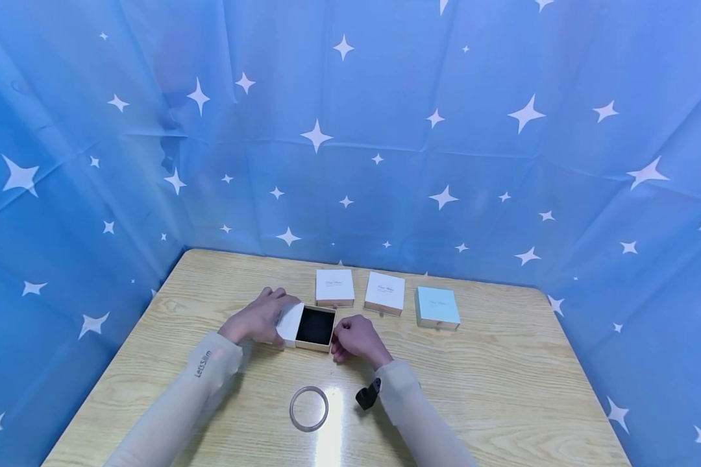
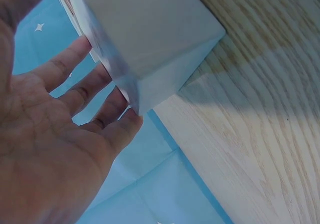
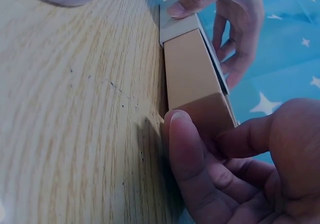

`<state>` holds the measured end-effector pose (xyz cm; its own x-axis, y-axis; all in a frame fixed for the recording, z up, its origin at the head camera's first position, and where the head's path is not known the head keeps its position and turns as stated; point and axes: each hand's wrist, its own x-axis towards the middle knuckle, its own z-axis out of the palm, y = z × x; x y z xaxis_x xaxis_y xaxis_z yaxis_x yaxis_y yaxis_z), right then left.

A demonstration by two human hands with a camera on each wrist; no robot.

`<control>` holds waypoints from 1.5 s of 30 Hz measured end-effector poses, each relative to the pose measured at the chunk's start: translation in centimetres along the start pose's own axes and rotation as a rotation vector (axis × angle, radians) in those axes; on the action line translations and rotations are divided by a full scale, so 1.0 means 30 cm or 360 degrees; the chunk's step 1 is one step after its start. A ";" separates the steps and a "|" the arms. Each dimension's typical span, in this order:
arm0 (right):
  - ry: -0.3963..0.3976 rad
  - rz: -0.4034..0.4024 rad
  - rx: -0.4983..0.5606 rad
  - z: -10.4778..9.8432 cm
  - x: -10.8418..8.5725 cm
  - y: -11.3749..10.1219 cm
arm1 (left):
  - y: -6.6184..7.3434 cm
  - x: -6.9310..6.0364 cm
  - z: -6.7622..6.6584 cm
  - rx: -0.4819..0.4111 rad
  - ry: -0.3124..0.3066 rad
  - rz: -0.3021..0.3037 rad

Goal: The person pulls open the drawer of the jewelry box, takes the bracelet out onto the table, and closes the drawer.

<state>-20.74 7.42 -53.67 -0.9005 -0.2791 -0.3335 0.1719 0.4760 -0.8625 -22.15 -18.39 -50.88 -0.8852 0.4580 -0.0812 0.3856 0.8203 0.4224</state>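
The left hand [image 1: 261, 318] grips a white box sleeve [image 1: 291, 323] on the desk [image 1: 502, 402] between thumb and fingers, while the right hand [image 1: 357, 340] pinches the end of the partly drawn-out drawer [image 3: 192, 68] with curled fingers, a bangle [image 1: 326, 407] lying apart nearby.

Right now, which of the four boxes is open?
The white box between your left hand and right hand: its drawer is partly out. The other two white boxes and the mint one look closed.
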 end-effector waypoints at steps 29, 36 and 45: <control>0.0024 -0.0058 0.0017 0.042 0.018 -0.023 | 0.007 0.004 -0.002 -0.0009 0.0010 0.0033; 0.0030 -0.0078 -0.0002 0.061 0.018 -0.030 | -0.003 0.003 0.006 -0.0023 0.0019 0.0023; 0.0022 -0.0100 0.0003 0.074 0.019 -0.038 | -0.002 -0.001 0.005 -0.0014 0.0013 0.0007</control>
<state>-20.55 4.87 -53.73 -0.9151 -0.2966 -0.2734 0.1156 0.4565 -0.8822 -22.10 -18.40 -51.03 -0.8855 0.4590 -0.0721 0.3875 0.8151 0.4306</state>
